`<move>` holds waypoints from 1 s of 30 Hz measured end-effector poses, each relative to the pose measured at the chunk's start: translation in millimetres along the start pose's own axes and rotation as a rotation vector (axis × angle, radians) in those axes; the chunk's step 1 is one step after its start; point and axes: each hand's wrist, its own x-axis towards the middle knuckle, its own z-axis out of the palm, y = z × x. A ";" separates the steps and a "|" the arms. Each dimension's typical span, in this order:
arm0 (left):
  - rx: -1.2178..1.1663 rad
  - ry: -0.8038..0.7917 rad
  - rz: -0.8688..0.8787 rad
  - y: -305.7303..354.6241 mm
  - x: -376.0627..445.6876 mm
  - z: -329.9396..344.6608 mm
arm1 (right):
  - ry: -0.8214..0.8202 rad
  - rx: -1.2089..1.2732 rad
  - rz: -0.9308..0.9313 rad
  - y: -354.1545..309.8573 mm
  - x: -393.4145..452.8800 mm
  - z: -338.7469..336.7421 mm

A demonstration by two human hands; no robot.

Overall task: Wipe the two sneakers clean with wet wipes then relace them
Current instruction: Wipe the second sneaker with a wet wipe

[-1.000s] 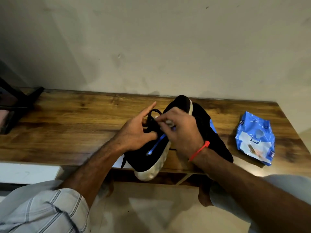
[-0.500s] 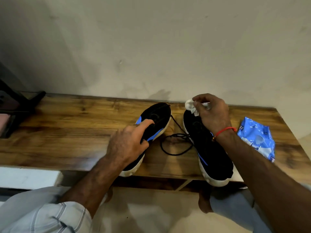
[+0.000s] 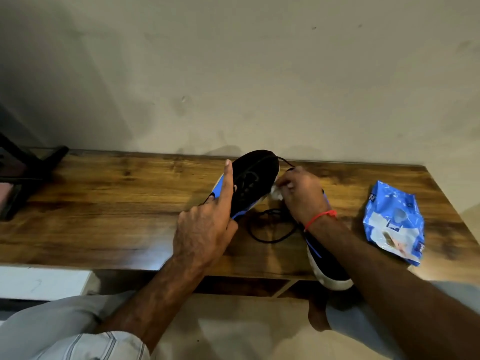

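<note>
Wooden tabletop (image 3: 104,216) is carrying everything, and we are reading it from the left. At the far left edge a dark stand (image 3: 31,172) is sitting well apart from the work, so the widest free stretch of board is lying between it and the shoes.

Our left hand (image 3: 205,229) is gripping the left sneaker (image 3: 255,178), index finger laid straight along its side and the other fingers curled under, tilting it up off the board. That shoe is being held rather than resting, so we judge a slackening grip would be letting it roll toward the front edge, which is running just below the wrist.

Between the shoes a black lace (image 3: 270,227) is lying in a loose loop on the wood. The risk we are watching: either hand could be snagging that loop and dragging it off the front edge, or tangling it before relacing.

Our right hand (image 3: 304,196) is pinching a crumpled white wet wipe (image 3: 276,194) close to the raised sneaker's sole edge; whether it is also holding the lace end near the knuckles, we cannot quite tell from here. The right sneaker (image 3: 330,266) is lying under that forearm with its heel overhanging the front edge, so an elbow nudge could be tipping it to the floor.

Farther right the blue wipes pack (image 3: 393,222) is sitting clear of the shoes, near the table's right end and its front corner. The back wall is hemming in the toes, so room for moving is mostly to the left.
</note>
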 end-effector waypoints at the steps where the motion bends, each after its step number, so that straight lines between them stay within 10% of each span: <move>1: -0.001 -0.008 0.002 -1.0 0.5 -0.9 | 0.095 -0.010 0.075 7.3 7.6 -8.5; 4: 0.026 -0.029 -0.019 4.4 0.0 -3.2 | 0.293 0.072 0.056 -9.7 10.4 -27.2; 9: 0.101 0.003 -0.038 11.5 -2.2 -5.6 | -0.026 -0.002 -0.253 -37.4 -14.0 -0.2; 15: 0.067 -0.041 0.031 16.4 -4.8 -2.6 | 0.159 -0.054 0.087 5.2 24.5 -34.0; 20: 0.112 -0.023 0.045 18.9 -3.0 -3.3 | -0.113 -0.024 -0.321 -32.8 -5.3 -5.3; 30: 0.087 -0.080 -0.037 4.7 -0.3 1.0 | 0.193 -0.088 0.167 40.8 35.3 -64.1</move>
